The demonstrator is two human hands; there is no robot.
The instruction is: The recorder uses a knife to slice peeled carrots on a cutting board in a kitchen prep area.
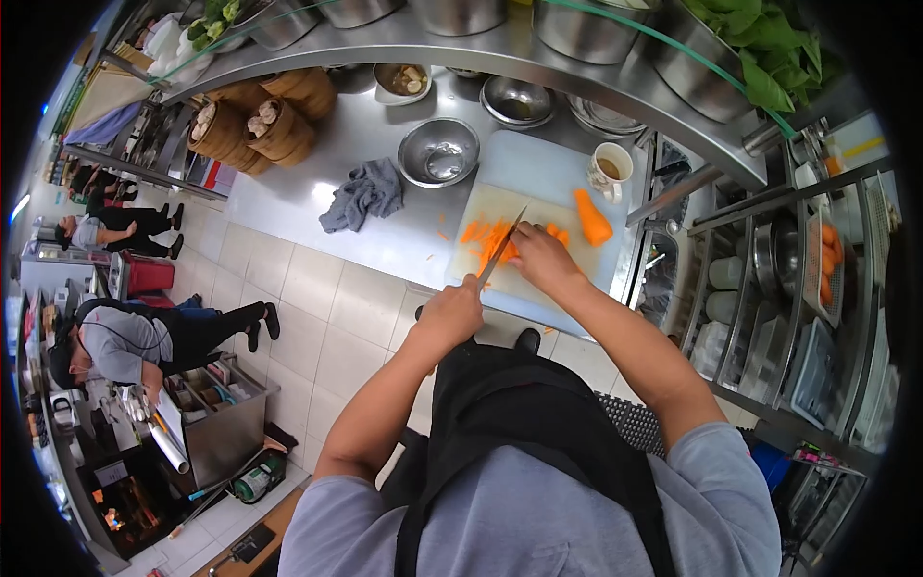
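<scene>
My left hand (453, 314) is closed around the handle of a kitchen knife (500, 249), whose blade slants across a pile of shredded carrot (472, 232). Close to the blade's right side, my right hand (544, 261) presses its bent fingers on cut carrot; the piece beneath them is mostly hidden. The shreds lie on a cream cutting board (497, 198), which rests on a larger pale-blue cutting board (533, 155). A peeled carrot piece (593, 222) lies right of my right hand. Orange slices (559, 234) show just beyond my right fingers.
A patterned mug (609, 172) stands at the blue board's upper right. Left of the boards are a metal bowl (438, 153) and a crumpled grey cloth (364, 195). Bamboo steamers (281, 141) stand farther left. A metal shelf (447, 50) overhangs the counter. Two people are at the far left.
</scene>
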